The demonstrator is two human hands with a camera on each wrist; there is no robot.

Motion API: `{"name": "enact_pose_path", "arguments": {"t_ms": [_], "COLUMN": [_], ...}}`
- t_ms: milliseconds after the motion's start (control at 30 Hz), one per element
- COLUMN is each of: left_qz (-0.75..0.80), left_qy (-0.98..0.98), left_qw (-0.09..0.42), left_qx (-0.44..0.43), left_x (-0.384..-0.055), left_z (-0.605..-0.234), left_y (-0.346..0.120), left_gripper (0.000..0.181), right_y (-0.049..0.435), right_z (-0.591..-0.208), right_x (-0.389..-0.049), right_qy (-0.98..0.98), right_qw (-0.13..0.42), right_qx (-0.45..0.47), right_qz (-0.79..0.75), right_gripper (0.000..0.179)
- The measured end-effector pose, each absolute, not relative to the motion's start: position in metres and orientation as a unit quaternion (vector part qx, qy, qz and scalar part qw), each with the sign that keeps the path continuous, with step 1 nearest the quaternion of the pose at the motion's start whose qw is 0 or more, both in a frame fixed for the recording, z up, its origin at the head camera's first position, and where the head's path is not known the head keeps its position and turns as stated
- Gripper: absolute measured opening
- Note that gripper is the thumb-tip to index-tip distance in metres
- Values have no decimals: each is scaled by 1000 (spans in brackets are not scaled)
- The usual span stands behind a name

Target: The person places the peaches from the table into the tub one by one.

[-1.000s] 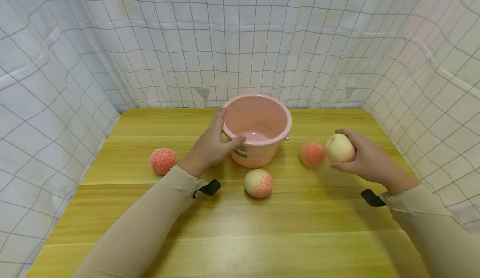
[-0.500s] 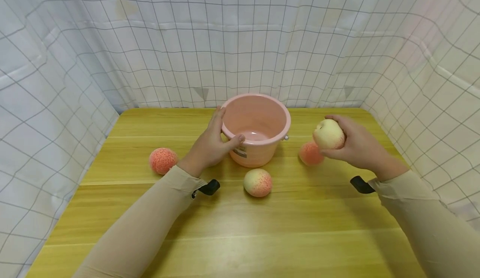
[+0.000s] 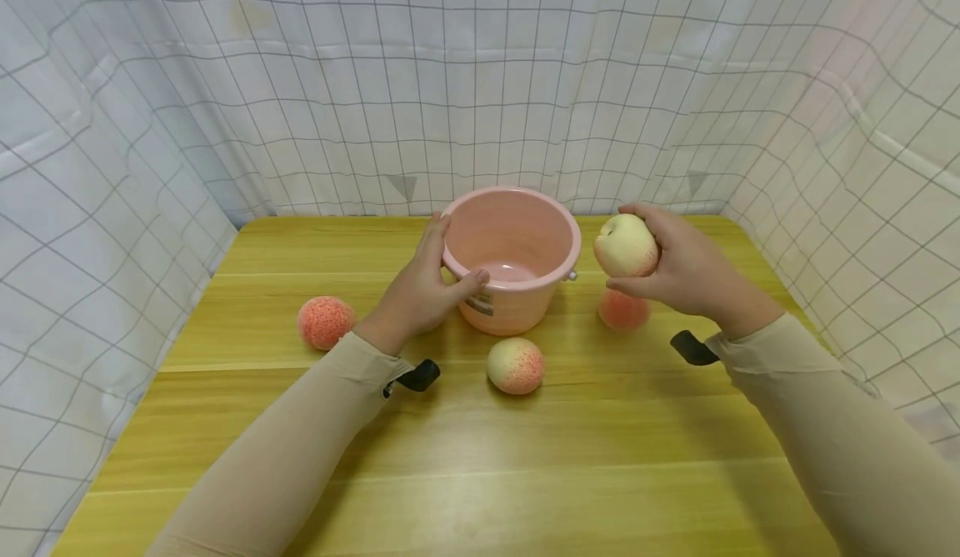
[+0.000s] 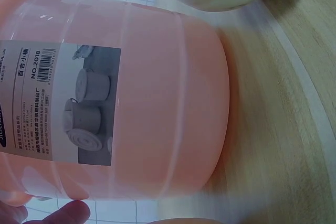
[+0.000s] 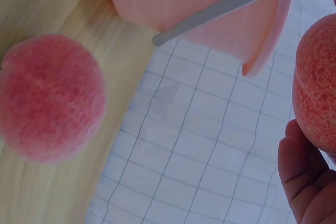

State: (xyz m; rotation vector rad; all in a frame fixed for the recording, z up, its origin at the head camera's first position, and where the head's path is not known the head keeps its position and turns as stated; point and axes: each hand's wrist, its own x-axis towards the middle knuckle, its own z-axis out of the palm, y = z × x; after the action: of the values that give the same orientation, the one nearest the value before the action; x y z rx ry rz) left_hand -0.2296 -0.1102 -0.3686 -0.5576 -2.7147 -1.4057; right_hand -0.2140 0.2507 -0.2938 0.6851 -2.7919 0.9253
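Note:
My left hand (image 3: 422,290) grips the near left rim of a pink bucket (image 3: 517,307), thumb at the front and fingers along its left side. The left wrist view shows the bucket (image 4: 152,103) with its printed label (image 4: 58,103). Raised above the table just right of the bucket, my right hand (image 3: 686,265) holds a pale yellow peach (image 3: 627,246) between thumb and fingers. In the right wrist view this peach (image 5: 320,85) shows a red speckled side. Below it on the table lies a red peach (image 3: 624,310), partly hidden. The visible inside of the bucket holds nothing.
A yellow-and-red peach (image 3: 516,366) sits in front of the bucket. Another red peach (image 3: 326,323) lies left of my left wrist. The wooden table (image 3: 480,474) ends at white grid-patterned curtains (image 3: 510,82) behind and on both sides. The bucket's grey handle (image 5: 220,11) hangs down.
My right hand has carried the pale peach up and left, from beside the red peach to above it, nearer the bucket. My left hand and the bucket have stayed in place.

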Motion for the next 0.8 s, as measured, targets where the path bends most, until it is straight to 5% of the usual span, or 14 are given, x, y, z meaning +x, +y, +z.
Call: {"name": "enact_pose_path", "arguments": {"t_ms": [800], "left_qz": [-455], "left_qy": [-871], "left_qw": [20], "left_qx": [-182], "left_x": [-230], "left_z": [-370], "left_y": [-110], "left_gripper": [103], "right_y": [186], "right_z": [-297], "right_x": [-247], "right_qy": [-893], "right_qw": [51], "right_qx": [262], "right_qz": [362], "right_gripper": [86]}}
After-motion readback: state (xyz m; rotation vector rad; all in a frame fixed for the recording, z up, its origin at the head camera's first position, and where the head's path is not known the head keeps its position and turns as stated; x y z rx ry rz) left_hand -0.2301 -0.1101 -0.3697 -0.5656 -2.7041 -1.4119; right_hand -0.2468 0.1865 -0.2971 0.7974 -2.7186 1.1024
